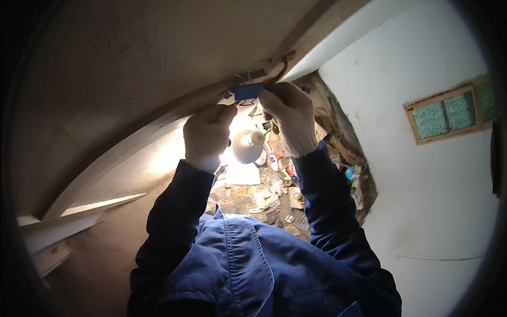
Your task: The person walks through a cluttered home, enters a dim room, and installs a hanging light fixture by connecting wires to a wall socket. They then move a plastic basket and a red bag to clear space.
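Observation:
A small blue rectangular piece [248,92] sits at the lower edge of a wooden board, with thin wire-like loops above and below it. My right hand [291,117], in an off-white knit glove, has its bent fingers against the right end of this piece. Something small and dark shows under those fingers, too unclear to name. My left hand [208,132], gloved alike, is raised just below and left of the blue piece. Its fingers are curled, and what they hold is hidden. Between my hands is a white lamp fitting [249,144], surrounded by strong glare.
A broad brown panel [130,51] spans overhead, edged by a beam [130,138]. Far below, the floor [237,198] is littered with crumpled scraps [266,199] and a bright white sheet [242,174]. On the right, a white wall [396,178] holds a wood-framed window [443,115].

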`<state>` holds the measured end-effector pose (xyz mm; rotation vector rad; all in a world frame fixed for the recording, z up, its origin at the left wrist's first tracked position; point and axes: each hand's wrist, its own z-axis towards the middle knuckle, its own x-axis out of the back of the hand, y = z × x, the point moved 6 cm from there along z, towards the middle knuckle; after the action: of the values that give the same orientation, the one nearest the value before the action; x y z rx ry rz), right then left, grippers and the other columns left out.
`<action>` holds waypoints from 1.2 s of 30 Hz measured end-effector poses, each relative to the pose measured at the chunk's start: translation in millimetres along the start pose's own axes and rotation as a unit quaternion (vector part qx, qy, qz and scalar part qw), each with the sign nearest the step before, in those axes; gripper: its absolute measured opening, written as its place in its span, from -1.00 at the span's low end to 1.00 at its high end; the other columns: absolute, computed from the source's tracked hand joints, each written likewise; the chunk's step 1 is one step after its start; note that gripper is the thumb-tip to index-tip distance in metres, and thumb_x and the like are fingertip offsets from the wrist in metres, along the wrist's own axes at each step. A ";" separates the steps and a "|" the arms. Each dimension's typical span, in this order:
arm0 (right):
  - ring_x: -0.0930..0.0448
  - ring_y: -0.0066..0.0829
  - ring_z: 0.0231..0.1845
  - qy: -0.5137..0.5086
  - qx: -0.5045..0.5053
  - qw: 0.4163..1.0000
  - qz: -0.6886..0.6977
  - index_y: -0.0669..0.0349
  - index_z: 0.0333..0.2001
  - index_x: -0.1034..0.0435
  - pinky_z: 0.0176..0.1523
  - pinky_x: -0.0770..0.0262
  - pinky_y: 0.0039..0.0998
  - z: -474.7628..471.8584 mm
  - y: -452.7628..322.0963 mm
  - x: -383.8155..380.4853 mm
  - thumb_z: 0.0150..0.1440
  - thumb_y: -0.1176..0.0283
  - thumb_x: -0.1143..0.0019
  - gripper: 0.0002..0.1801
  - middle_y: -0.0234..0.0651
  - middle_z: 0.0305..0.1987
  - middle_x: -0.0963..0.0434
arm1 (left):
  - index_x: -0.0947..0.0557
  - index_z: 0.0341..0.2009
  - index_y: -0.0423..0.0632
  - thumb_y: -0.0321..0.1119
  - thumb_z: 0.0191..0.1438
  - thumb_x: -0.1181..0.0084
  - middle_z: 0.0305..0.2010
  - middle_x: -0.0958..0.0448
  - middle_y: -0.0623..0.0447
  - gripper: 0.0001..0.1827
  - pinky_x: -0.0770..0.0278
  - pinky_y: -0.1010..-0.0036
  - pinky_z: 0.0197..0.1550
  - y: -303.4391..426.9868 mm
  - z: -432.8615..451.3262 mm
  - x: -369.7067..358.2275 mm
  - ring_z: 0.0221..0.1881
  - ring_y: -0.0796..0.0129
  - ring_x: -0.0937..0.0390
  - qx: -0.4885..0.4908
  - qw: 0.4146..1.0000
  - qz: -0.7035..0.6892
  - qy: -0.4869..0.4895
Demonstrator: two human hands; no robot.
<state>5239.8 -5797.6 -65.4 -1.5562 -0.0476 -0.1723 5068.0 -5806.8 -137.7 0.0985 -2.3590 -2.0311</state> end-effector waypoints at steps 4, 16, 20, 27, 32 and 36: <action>-0.47 -0.64 -0.50 0.016 -0.038 0.998 -0.037 0.42 -0.22 -0.51 -0.40 -0.40 -0.58 -1.3 -0.1 1.2 0.17 0.49 -0.26 -0.81 -0.36 -0.46 -0.54 | -0.74 -0.34 -0.15 -0.19 0.18 -0.24 -0.57 -0.62 0.01 -0.74 -0.51 0.45 -0.42 -8.3 -2.0 -1.9 -0.60 0.37 -0.57 -0.133 0.982 0.069 0.113; -0.31 -0.74 -0.67 -0.001 -0.017 0.999 -0.038 0.32 -0.28 -0.46 -0.64 -0.16 -0.64 -0.2 2.1 4.6 0.24 0.42 -0.18 -0.84 -0.41 -0.56 -0.46 | -0.73 -0.26 -0.09 -0.23 0.22 -0.25 -0.43 -0.67 -0.10 -0.80 -0.59 0.39 -0.34 0.9 -8.1 -10.2 -0.43 0.13 -0.68 -0.171 0.965 0.103 0.171; -0.31 -0.73 -0.68 -0.004 -0.015 1.000 -0.026 0.32 -0.30 -0.45 -0.63 -0.17 -0.65 -0.5 3.2 5.5 0.25 0.42 -0.17 -0.83 -0.39 -0.56 -0.47 | -0.71 -0.31 -0.10 -0.24 0.21 -0.25 -0.45 -0.65 -0.09 -0.81 -0.57 0.37 -0.38 5.0 -10.4 -9.8 -0.46 0.12 -0.66 -0.160 0.968 0.079 0.175; -0.35 -0.72 -0.66 -0.018 -0.002 0.999 -0.047 0.31 -0.29 -0.45 -0.62 -0.21 -0.65 0.1 4.7 8.6 0.26 0.33 -0.25 -0.76 -0.39 -0.55 -0.49 | -0.71 -0.26 -0.09 -0.26 0.22 -0.25 -0.43 -0.66 -0.09 -0.83 -0.57 0.40 -0.38 10.4 -14.5 -8.0 -0.46 0.14 -0.65 -0.172 0.960 0.107 0.194; -0.37 -0.73 -0.63 -0.029 0.012 0.999 -0.039 0.30 -0.26 -0.47 -0.61 -0.21 -0.65 1.3 8.4 6.6 0.26 0.30 -0.27 -0.74 -0.40 -0.53 -0.49 | -0.71 -0.25 -0.10 -0.29 0.21 -0.28 -0.43 -0.66 -0.11 -0.85 -0.57 0.41 -0.40 7.4 -16.7 -9.2 -0.47 0.19 -0.66 -0.193 0.951 0.092 0.222; -0.36 -0.73 -0.63 -0.040 0.017 0.998 -0.036 0.31 -0.24 -0.47 -0.61 -0.19 -0.65 2.3 9.0 8.1 0.26 0.30 -0.27 -0.74 -0.41 -0.53 -0.49 | -0.68 -0.27 -0.04 -0.24 0.25 -0.20 -0.51 -0.61 -0.06 -0.84 -0.49 0.33 -0.52 -5.9 -12.7 -15.3 -0.54 0.12 -0.61 -0.153 0.967 0.004 0.203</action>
<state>5249.1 -5795.9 -73.2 -1.5282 -0.1686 -0.1647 5084.2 -5819.2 -141.3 0.4477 -1.7862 -2.0982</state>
